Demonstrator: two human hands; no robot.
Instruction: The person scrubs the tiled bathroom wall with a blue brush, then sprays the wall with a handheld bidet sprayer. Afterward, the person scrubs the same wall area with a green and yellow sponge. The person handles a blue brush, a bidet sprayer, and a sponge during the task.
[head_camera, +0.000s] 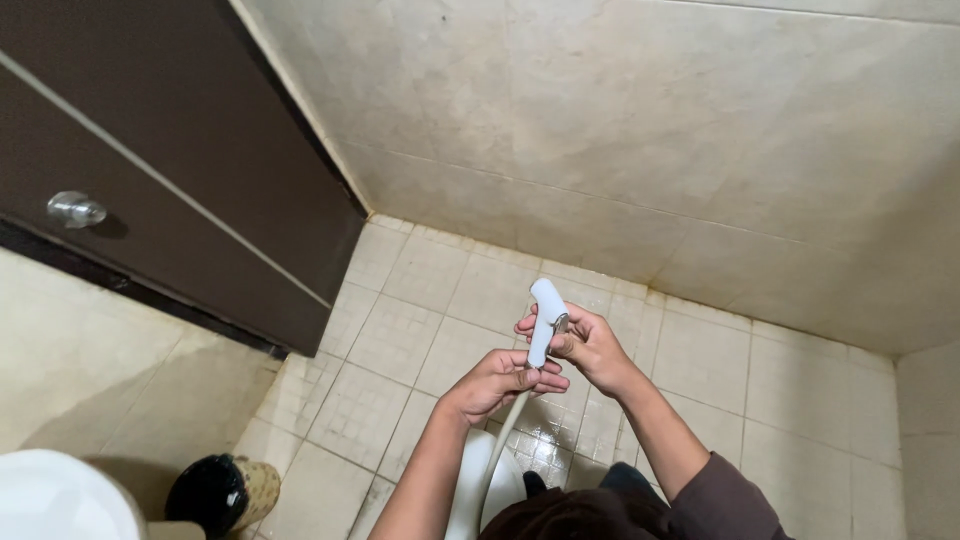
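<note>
Fingers (540, 381) of both hands grip smooth white sprayer (545, 320).

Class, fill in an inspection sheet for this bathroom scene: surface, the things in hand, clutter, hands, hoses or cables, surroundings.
Surface: tiled floor, pale, wet sheen near the hands.
Things in hand: white hand sprayer with metal lever, held upright.
Clutter: dark bin at lower left.
Hands: left hand grips the sprayer's base; right hand wraps its handle.
Cables: white hose runs down from the sprayer.
Surroundings: brown door with knob, tiled wall.
</note>
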